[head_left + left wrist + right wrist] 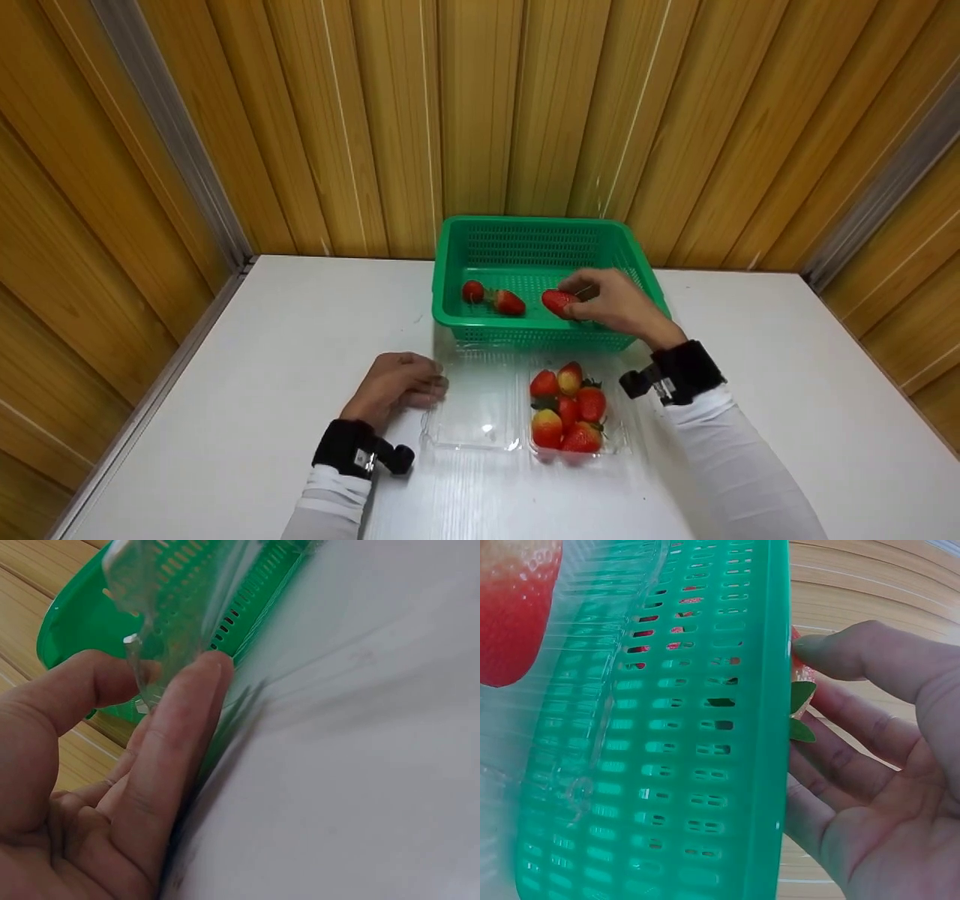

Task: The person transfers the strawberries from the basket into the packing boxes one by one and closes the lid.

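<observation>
My right hand (pixel 615 304) pinches a red strawberry (pixel 558 302) between thumb and fingers at the near side of a green plastic basket (pixel 626 240). Its green leaves (pixel 802 694) show past the rim in the right wrist view. Two more strawberries (pixel 508 302) lie on the basket floor. In front stands an opened clear plastic clamshell box (pixel 476 416); several strawberries (pixel 568 411) fill its right half, and the left half holds none. My left hand (pixel 401 386) pinches the left edge of the box, thumb and forefinger at the thin plastic (pixel 139 652).
Everything stands on a white table (pixel 225 390). Behind the basket rises a wood-patterned panel wall (pixel 480 112), with similar panels at left and right in metal frames (pixel 187 150). Black camera straps (pixel 686 371) sit on both wrists over white sleeves.
</observation>
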Motion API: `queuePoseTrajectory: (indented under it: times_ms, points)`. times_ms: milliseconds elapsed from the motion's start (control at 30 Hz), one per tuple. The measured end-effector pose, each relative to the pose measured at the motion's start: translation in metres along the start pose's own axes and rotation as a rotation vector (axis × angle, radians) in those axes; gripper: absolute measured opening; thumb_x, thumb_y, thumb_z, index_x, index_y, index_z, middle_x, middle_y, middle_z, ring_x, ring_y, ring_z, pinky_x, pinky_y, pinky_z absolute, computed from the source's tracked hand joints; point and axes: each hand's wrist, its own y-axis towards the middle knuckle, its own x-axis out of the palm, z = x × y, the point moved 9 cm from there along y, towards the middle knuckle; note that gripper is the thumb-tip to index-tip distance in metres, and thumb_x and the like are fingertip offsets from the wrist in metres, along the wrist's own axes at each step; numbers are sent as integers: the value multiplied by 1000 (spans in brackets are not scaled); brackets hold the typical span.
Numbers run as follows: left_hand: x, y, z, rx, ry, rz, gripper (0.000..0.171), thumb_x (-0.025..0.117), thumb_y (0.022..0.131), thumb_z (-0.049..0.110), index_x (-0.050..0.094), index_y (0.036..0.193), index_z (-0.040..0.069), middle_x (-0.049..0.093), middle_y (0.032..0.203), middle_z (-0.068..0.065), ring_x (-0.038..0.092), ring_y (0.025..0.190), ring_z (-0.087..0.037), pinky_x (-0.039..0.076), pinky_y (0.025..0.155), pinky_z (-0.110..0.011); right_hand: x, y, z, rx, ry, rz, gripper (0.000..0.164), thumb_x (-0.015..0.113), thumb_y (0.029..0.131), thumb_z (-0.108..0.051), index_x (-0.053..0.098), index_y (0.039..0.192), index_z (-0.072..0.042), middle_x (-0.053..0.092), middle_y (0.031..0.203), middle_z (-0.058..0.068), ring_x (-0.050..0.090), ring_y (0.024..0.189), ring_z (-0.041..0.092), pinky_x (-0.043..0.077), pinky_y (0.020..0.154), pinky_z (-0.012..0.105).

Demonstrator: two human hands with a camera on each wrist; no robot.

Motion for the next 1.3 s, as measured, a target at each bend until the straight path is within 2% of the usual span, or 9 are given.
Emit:
queuePoseTrajectory:
  times_ms: [400,667,867,1133,1300]
  points:
    - [0,0,0,6,-1,-11,29,73,98,6,65,114,-16,75,101,-25,77,85,-26,67,72,-32,-7,-6,-3,1,14,37,35,77,97,-9,71,129,1,71,124,19,66,113,36,58,88,38]
    - [1,0,1,24,6,-23,29,73,98,7,65,114,-16,75,101,-26,77,85,-26,67,73,-32,-9,-17,-11,-48,57,94,35,79,97,-11,71,129,0,74,122,15,67,114,34,56,97,44]
    - [0,-1,1,30,14,-24,31,74,97,8,65,115,-16,75,102,-26,77,88,-27,67,74,-32,-8,-28,-17,-67,68,111,37,81,97,-15,71,130,0,74,122,15,66,115,34,57,95,39]
    - [1,0,1,29,-13,-27,30,72,99,6,64,116,-18,74,103,-28,77,87,-29,67,74,-34,0,-40,-18,-92,73,84,35,79,98,-12,71,130,0,72,122,15,65,114,34,59,89,24]
    - [1,0,1,26,-11,-23,29,73,99,7,64,115,-16,75,103,-27,77,87,-28,67,74,-33,4,-44,-16,-95,73,66,34,79,98,-10,71,129,1,72,122,15,65,113,33,59,92,24]
